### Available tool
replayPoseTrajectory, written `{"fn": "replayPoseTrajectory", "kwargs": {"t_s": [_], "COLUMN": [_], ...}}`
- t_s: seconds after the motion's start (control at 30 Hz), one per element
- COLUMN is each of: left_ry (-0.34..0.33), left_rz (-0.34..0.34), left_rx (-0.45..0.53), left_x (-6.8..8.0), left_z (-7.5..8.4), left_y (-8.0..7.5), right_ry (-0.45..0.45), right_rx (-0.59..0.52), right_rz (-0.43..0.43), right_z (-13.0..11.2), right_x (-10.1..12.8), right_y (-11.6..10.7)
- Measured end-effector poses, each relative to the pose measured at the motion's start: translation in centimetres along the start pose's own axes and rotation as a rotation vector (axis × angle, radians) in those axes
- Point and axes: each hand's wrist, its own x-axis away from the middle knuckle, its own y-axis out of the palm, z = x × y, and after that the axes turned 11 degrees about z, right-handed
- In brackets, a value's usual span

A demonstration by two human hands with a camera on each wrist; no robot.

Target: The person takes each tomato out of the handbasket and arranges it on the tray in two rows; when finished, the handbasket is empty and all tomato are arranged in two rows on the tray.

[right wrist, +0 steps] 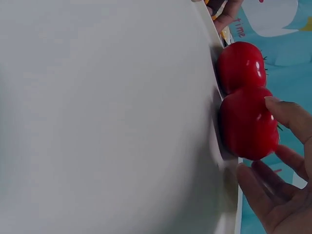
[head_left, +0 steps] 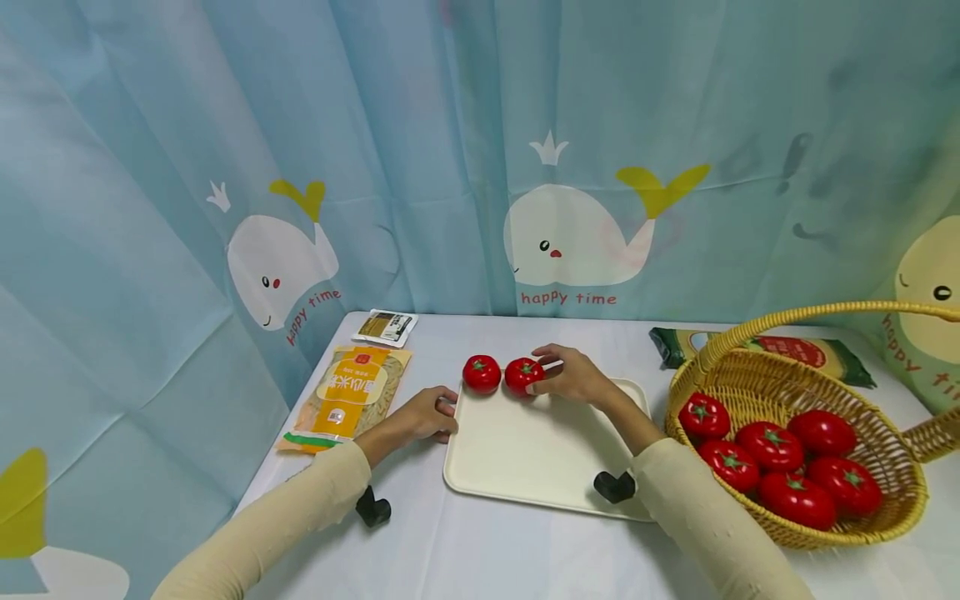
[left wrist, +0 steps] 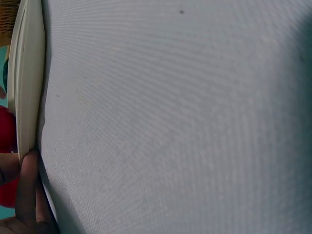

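Setting tomatoes along the far edge of the cream tray (head_left: 540,454), judging by the layout: second tomato (head_left: 523,375) down at about 12 o'clock on the tray, touching the first tomato (head_left: 481,373) at its 9 o'clock. Right hand (head_left: 573,377) at 3 o'clock of that second tomato, fingers loosely spread and thumb tip on its skin, seemingly letting go rather than gripping. Left hand (head_left: 423,414) at the tray's 9 o'clock edge, fingers curled against the rim, steadying it. Wicker basket (head_left: 885,492) at 3 o'clock of the tray with more tomatoes inside. Next, probably: lifting clear without nudging the pair, reaching toward 3 o'clock for another tomato, then placing it just beside the second, in line.
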Motion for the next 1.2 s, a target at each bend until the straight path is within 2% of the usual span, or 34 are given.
{"fn": "replayPoseTrajectory", "kwargs": {"t_s": [0.3,0.6,0.77,1.1,1.2], "left_ry": [-0.007,-0.005,-0.011,-0.016,-0.009], "left_rz": [0.000,0.004,0.000,0.000,0.002], "left_rx": [-0.010,-0.026,-0.023,-0.036,-0.038], "left_x": [0.0,0.1,0.0,-0.1,0.0], "left_z": [0.0,0.0,0.0,-0.2,-0.1], "left_y": [0.0,0.0,0.0,0.0,0.0], "right_ry": [-0.093,-0.170,-0.168,-0.177,-0.180], "right_rx": [-0.026,-0.010,-0.020,-0.118,-0.111], "right_rz": [0.044,0.018,-0.009,-0.038,-0.035], "right_z": [-1.3,-4.2,-4.8,-4.5,-4.4], "right_x": [1.1,3.7,5.7,9.5,10.3], "right_y": [-1.1,-2.6,-3.8,-6.8,-7.9]}}
